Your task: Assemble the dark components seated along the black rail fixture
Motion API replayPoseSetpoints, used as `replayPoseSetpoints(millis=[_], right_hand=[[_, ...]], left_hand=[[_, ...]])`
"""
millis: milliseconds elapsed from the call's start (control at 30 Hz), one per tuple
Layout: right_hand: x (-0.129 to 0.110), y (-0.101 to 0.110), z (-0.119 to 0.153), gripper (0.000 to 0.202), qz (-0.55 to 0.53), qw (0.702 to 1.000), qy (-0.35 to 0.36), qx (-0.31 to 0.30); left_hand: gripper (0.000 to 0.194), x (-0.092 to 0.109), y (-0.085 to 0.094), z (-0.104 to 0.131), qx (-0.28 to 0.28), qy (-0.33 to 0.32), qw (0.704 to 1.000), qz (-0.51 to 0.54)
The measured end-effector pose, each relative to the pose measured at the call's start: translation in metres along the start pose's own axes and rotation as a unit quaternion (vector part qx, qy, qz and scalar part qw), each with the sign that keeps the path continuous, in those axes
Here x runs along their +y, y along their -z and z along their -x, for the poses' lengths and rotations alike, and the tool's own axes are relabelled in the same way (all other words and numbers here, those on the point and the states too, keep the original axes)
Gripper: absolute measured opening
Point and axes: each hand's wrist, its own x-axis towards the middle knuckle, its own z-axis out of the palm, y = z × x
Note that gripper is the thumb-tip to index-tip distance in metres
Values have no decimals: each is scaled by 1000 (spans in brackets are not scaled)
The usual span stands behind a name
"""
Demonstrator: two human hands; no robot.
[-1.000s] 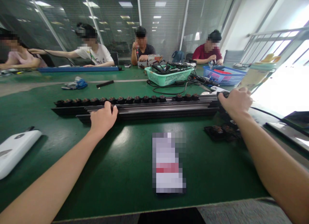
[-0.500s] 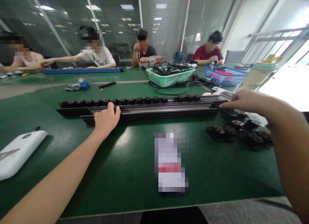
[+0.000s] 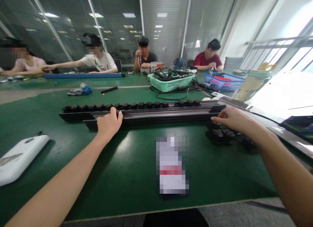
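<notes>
Two long black rails lie side by side across the green table. The nearer rail (image 3: pixel 156 117) has a shiny groove, and the farther rail (image 3: pixel 75 116) bears a row of small black round parts (image 3: pixel 141 105). My left hand (image 3: pixel 109 124) is closed at the left part of the nearer rail, fingers pinched on a small dark piece that is mostly hidden. My right hand (image 3: pixel 228 117) is bent over the rail's right end, fingertips close together; what they hold, if anything, is hidden. Beneath and beside it lie loose black parts (image 3: pixel 220 134).
A phone (image 3: pixel 171 168) lies near the front edge, a white device (image 3: pixel 22 158) at left. Farther back are a green basket (image 3: pixel 168 83) of cables, a blue basket (image 3: pixel 223 82), a cloth (image 3: pixel 80 90) and a black strip (image 3: pixel 109 90). Several people sit across the table.
My right hand has shifted slightly left and down, towards the near rail's right end. My left hand stays at the rail. The view has turned a little.
</notes>
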Motion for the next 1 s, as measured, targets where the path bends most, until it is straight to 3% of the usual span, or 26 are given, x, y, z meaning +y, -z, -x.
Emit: replayPoseSetpoints(millis=[133, 300, 433, 567, 767, 867, 1000], right_hand=[[-29, 20, 8, 34, -48, 995, 45, 72], [-85, 38, 7, 31, -99, 988, 99, 64], [-134, 30, -13, 26, -133, 980, 145, 21], [-166, 5, -34, 22, -160, 976, 147, 20], [-168, -31, -35, 30, -181, 965, 183, 53], [-162, -37, -31, 31, -159, 963, 208, 64], [-161, -36, -24, 30, -119, 975, 174, 67]], left_hand=[[59, -1, 0, -1, 3, 0, 1000, 1], [57, -3, 2, 0, 7, 4, 1000, 6], [57, -6, 3, 0, 28, -21, 999, -1], [58, -10, 1, -1, 41, -30, 999, -2], [57, -13, -1, -4, 29, -17, 999, 24], [57, -13, -4, -5, 33, -8, 999, 30], [56, -13, -6, -5, 35, -9, 999, 38]])
